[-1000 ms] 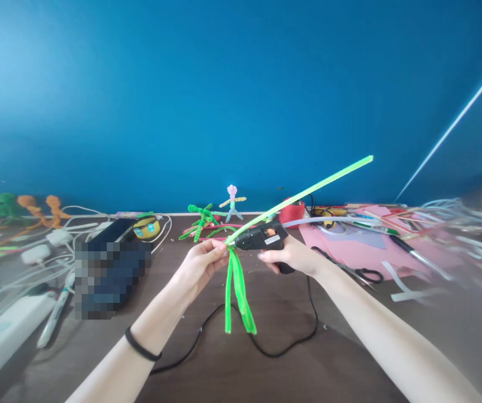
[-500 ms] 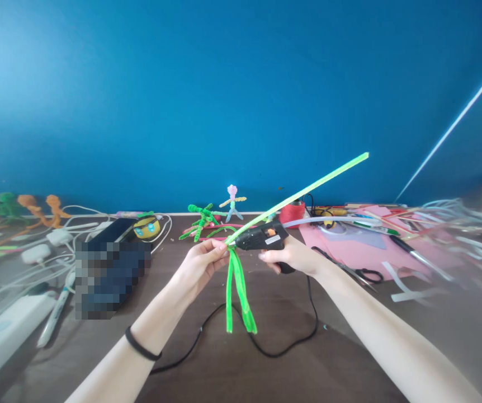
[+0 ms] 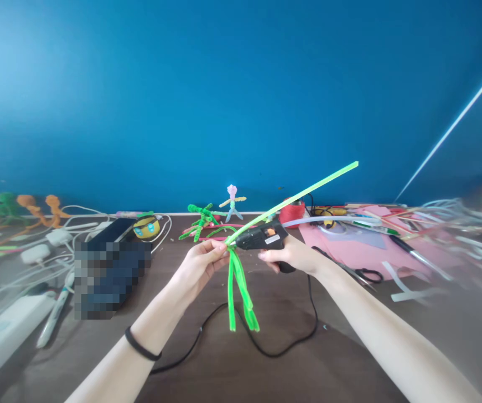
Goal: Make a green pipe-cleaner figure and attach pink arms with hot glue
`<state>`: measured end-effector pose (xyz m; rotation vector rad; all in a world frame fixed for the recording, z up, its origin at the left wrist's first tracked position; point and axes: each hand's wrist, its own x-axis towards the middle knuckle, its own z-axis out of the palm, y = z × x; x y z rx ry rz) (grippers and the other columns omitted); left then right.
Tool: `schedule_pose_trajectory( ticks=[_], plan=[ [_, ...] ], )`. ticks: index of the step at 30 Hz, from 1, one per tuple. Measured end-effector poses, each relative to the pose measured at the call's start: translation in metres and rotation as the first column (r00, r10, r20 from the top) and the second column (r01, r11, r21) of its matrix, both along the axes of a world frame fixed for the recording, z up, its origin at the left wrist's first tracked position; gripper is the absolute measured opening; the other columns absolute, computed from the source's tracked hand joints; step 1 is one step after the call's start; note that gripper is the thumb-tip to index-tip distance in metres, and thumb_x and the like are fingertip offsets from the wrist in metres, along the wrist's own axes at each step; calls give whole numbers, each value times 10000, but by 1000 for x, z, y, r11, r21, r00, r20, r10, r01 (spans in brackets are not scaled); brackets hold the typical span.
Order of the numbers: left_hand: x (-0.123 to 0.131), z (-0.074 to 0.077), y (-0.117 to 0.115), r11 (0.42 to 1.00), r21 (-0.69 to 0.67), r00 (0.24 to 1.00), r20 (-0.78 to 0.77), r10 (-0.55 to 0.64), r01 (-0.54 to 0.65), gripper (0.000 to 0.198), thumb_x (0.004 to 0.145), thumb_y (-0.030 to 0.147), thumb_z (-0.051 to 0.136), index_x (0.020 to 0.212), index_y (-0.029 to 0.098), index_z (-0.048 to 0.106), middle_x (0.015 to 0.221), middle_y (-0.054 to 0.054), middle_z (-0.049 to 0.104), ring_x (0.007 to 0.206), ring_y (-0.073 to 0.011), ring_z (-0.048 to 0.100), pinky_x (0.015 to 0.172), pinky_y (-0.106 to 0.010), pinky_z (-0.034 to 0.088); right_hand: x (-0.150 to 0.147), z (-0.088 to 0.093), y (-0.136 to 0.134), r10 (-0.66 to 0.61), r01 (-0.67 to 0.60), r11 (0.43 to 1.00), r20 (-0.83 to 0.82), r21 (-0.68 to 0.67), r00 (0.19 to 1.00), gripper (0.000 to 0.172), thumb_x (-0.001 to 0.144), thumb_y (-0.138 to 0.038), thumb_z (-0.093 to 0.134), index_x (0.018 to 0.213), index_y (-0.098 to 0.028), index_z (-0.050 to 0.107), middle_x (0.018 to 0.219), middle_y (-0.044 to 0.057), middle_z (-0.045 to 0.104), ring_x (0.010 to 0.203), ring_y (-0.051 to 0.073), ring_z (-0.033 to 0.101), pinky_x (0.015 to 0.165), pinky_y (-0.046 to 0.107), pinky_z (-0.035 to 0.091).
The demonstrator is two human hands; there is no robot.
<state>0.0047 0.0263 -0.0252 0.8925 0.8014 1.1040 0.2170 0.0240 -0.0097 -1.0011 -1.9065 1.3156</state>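
My left hand (image 3: 202, 264) pinches a bunch of bright green pipe cleaners (image 3: 240, 291) at their joint above the brown table (image 3: 274, 369). Short folded lengths hang down from the pinch, and one long green stem (image 3: 303, 192) sticks up to the right. My right hand (image 3: 293, 255) grips a black hot glue gun (image 3: 261, 237), its nozzle right at the pinched joint. The gun's black cord (image 3: 266, 350) loops over the table below.
Small pipe-cleaner figures (image 3: 207, 215) stand at the table's back edge, with orange and green ones (image 3: 23, 208) far left. White chargers and cables (image 3: 43, 252) lie left beside a blurred dark object (image 3: 109, 271). Pink paper (image 3: 350, 246), scissors (image 3: 364, 274), paper strips clutter the right.
The long green stem has dipped slightly and its tip has moved left. The hanging ends have swung a little to the right. Both hands stay where they were.
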Motion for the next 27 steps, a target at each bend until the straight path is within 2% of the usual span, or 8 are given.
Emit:
schedule_pose_trajectory(
  ticks=[9, 13, 17, 20, 23, 25, 27],
  plan=[
    [0, 3, -1, 1000, -4, 1000, -2, 13, -13, 161, 573, 167, 747, 574, 111, 597, 571, 10, 586, 552, -58, 554, 598, -150, 482, 0, 3, -1, -70, 70, 997, -18, -18, 997, 232, 730, -230, 554, 521, -149, 493, 426, -25, 512, 439, 92, 469, 530, 246, 379],
    [-1, 4, 0, 999, 7, 999, -14, 36, -36, 140, 587, 159, 737, 615, 108, 609, 585, 6, 593, 557, -63, 558, 586, -151, 478, 5, -4, 5, -104, 100, 993, -55, -62, 993, 204, 723, -268, 583, 577, -132, 540, 443, -18, 533, 436, 88, 485, 510, 232, 393],
    [-3, 6, 0, 999, 34, 999, -11, 42, -42, 139, 598, 154, 728, 600, 109, 597, 616, -14, 617, 582, -79, 576, 583, -156, 473, 10, -17, 14, -213, 188, 962, -115, -199, 970, 241, 714, -341, 605, 627, -124, 547, 503, -5, 560, 435, 80, 497, 457, 205, 399],
    [-2, 7, -1, 998, 26, 998, -10, 57, -57, 140, 587, 145, 733, 594, 109, 598, 616, -16, 623, 591, -85, 582, 602, -167, 477, 10, -27, 19, -275, 234, 904, -70, -357, 959, 276, 724, -390, 595, 648, -131, 538, 509, -2, 564, 421, 79, 507, 425, 192, 419],
    [-1, 8, -2, 998, 19, 998, -5, 65, -65, 147, 581, 151, 738, 591, 112, 597, 612, -10, 623, 610, -91, 593, 623, -175, 480, 5, -37, 23, -204, 182, 843, 12, -507, 979, 307, 777, -412, 520, 688, -120, 552, 558, 33, 598, 462, 103, 559, 445, 213, 469],
    [-1, 7, -3, 998, 21, 999, 3, 53, -53, 165, 575, 169, 745, 590, 119, 589, 601, -4, 615, 663, -111, 614, 635, -175, 478, 3, -43, 25, -138, 144, 851, 51, -504, 989, 317, 805, -396, 479, 688, -111, 554, 608, 58, 617, 497, 110, 581, 479, 223, 488],
    [0, 6, -3, 999, 25, 999, 4, 38, -38, 185, 572, 192, 750, 595, 127, 579, 596, -2, 611, 737, -141, 631, 652, -178, 477, 1, -48, 27, -124, 149, 872, 83, -467, 989, 301, 812, -388, 470, 703, -118, 546, 618, 62, 623, 500, 115, 584, 496, 232, 488]
  ],
)
